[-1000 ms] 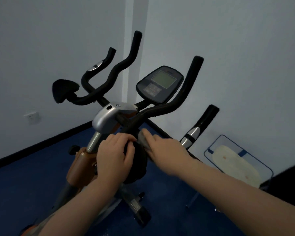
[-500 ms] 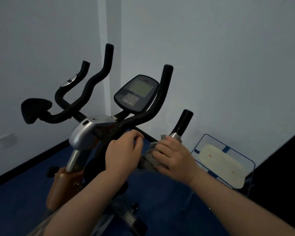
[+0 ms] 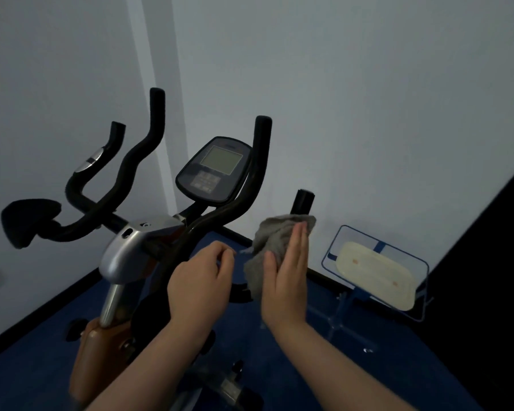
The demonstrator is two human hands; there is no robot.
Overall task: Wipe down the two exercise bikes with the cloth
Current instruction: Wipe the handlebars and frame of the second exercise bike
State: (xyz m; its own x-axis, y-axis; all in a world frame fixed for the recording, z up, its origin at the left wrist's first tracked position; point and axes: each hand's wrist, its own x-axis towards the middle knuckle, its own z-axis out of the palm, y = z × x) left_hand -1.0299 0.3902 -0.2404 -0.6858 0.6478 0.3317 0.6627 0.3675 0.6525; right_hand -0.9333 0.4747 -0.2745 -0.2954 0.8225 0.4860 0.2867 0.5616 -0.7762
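Head view of an exercise bike [image 3: 137, 253] standing on blue floor [image 3: 27, 378] in a room corner; only one bike is identifiable here. The right hand [image 3: 285, 280], fingers straight and together, presses the grey cloth [image 3: 272, 241] flat against the outer handlebar [image 3: 301, 203], which rises just beside the console [image 3: 217, 170]; the left hand [image 3: 201, 284] hovers beside the cloth with fingers loosely curled, and whether its fingertips pinch a corner of the fabric cannot be told. Step in hand, as judged: wiping the right grip. The next move probably calls for wrapping the cloth round the bar and drawing it along; a blue-framed stand [image 3: 377, 271] sits near the wall.
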